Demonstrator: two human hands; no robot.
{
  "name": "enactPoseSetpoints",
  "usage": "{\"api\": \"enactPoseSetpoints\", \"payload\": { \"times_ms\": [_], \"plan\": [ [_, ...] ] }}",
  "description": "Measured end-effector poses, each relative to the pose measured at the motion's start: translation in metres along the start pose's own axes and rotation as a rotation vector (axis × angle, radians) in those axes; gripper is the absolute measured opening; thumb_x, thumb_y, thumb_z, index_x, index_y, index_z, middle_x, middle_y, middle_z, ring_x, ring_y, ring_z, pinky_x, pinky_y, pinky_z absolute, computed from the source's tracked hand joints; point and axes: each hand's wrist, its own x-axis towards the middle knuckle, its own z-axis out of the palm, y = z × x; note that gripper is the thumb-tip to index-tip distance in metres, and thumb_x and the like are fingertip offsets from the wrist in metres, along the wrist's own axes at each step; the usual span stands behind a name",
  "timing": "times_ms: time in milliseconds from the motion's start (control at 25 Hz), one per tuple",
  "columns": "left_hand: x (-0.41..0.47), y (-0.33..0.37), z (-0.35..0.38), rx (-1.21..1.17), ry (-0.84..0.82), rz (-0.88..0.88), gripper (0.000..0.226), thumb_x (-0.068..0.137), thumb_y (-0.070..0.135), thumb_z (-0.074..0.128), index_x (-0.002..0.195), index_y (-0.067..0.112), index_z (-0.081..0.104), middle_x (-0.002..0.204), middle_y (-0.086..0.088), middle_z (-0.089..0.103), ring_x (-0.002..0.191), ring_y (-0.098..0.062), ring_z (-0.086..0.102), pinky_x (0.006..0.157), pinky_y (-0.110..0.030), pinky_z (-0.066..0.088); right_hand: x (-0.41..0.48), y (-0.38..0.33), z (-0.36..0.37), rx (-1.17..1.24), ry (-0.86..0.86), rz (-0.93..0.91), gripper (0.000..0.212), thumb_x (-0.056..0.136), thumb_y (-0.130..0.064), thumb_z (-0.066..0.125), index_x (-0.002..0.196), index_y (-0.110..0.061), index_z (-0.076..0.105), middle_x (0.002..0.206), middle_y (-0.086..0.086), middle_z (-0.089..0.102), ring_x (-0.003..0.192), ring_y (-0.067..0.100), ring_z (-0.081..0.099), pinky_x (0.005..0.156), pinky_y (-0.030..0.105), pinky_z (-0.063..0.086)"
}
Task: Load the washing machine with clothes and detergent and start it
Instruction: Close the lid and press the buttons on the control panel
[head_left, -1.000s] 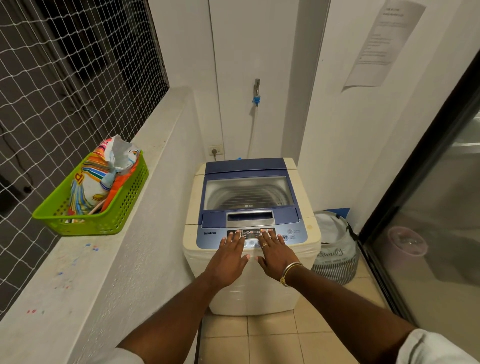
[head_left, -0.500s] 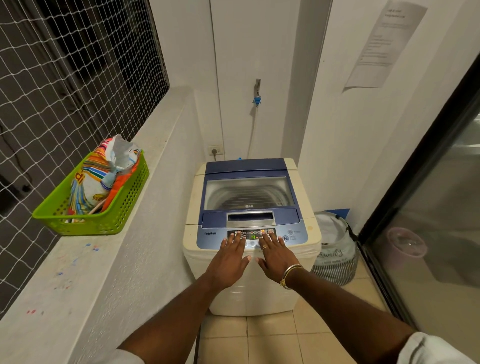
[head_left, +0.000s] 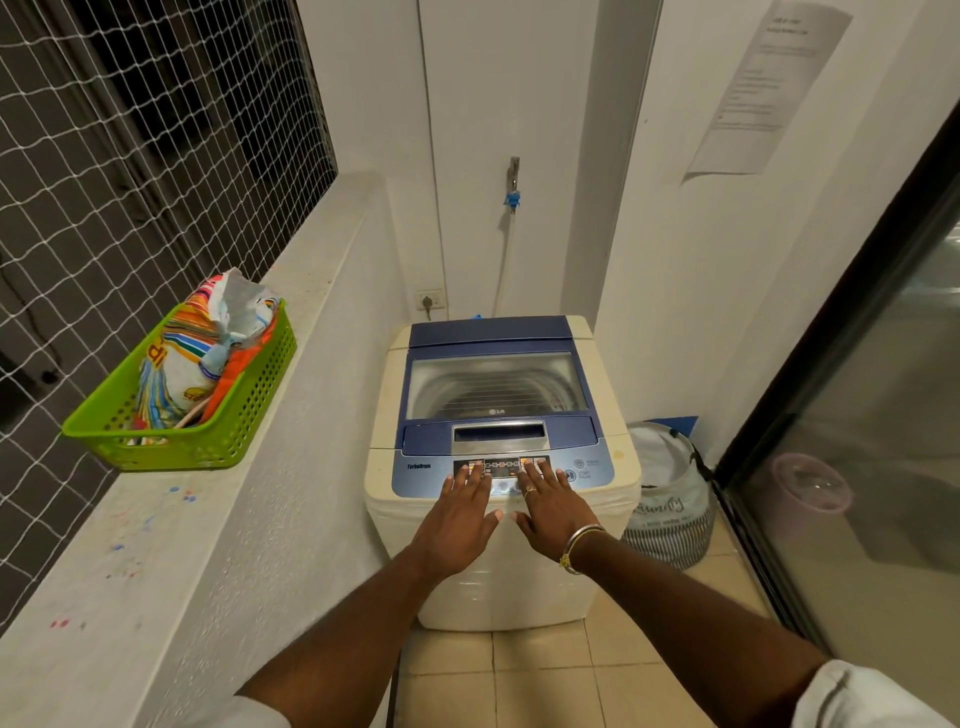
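Note:
A cream top-loading washing machine (head_left: 387, 410) with a blue lid stands ahead, its lid closed. Both hands lie flat, palms down, on its front control panel (head_left: 587, 467). My left hand (head_left: 460, 512) covers the panel's left buttons with straight fingers. My right hand (head_left: 553, 506), with a ring and a bangle, covers the right buttons. A detergent bag (head_left: 197, 358) sits in a green basket (head_left: 244, 415) on the ledge at left. A striped laundry bag (head_left: 670, 493) stands on the floor right of the machine.
A concrete ledge (head_left: 156, 545) runs along the left under a netted window (head_left: 130, 130). A tap (head_left: 513, 182) and a socket (head_left: 430, 300) are on the back wall. A glass sliding door (head_left: 857, 441) closes off the right. Tiled floor lies in front.
Both hands have slid slightly back along the control panel, and its display lights have come on. Nothing else has moved.

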Motion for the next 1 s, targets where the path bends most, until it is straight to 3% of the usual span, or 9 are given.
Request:
{"api": "enactPoseSetpoints", "payload": {
  "times_ms": [1000],
  "plan": [
    [0.009,0.010,-0.008,0.002,-0.010,-0.005,0.063,0.105,0.048,0.023,0.157,0.018,0.006,0.166,-0.004,-0.002,0.153,-0.023,-0.003,0.122,-0.037,-0.003,-0.003,0.012,-0.012,0.016,0.007,-0.011,0.066,0.103,-0.047,0.029,0.155,-0.014,0.010,0.164,0.008,0.004,0.151,0.028,-0.001,0.123,0.045,0.007]
  ]
}}
